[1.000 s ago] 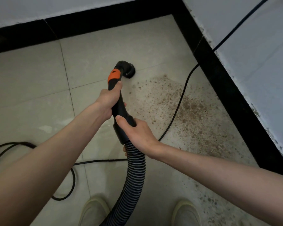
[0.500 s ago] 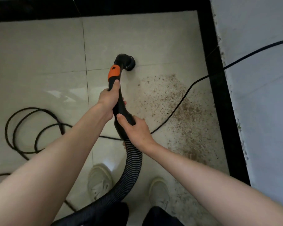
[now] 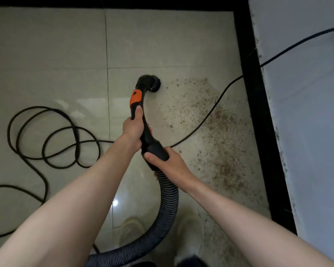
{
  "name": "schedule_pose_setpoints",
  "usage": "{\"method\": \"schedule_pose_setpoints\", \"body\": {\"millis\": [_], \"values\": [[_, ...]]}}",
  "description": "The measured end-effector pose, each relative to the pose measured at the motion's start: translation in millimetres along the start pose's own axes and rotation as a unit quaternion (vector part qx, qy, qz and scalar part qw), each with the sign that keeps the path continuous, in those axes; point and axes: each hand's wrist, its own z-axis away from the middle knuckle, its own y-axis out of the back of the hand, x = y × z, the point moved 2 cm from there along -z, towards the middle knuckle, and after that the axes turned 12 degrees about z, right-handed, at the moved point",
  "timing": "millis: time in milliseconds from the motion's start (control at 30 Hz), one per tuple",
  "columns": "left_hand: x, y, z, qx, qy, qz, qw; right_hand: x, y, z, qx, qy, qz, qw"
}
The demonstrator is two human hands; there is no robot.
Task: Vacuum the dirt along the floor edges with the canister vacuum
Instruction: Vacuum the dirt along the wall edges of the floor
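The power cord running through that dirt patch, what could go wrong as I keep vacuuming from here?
1. The power cord lies across the dirt beside the baseboard; the nozzle could snag or drag it.
2. Dirt under the cord may be missed unless it is shifted.
3. Cord loops lie near the shoes, and the hose curves between them: a possible trip hazard.

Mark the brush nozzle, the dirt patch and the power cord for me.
brush nozzle (image 3: pixel 151 83), head view, on its round black head.
dirt patch (image 3: pixel 223 166), head view, its dense brown middle.
power cord (image 3: pixel 217 104), head view, stretch crossing the dirt.
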Motion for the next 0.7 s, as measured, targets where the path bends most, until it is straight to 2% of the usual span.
{"method": "schedule_pose_setpoints", "body": {"millis": [133,333,700], "values": [[-5,-2,-10,-0.024,-0.018,-0.019,0.999,20,-6,-3,0.008,0.008,-0.074,0.997],[-40,-20,-32,-0.027,-0.041,-0.005,0.999,59,8,-30,0.073,0.047,-0.026,0.996],[-57,-67,-54,-0.08,-0.099,-0.07,0.989,87,28,-60,0.122,0.066,-0.044,0.989]]}}
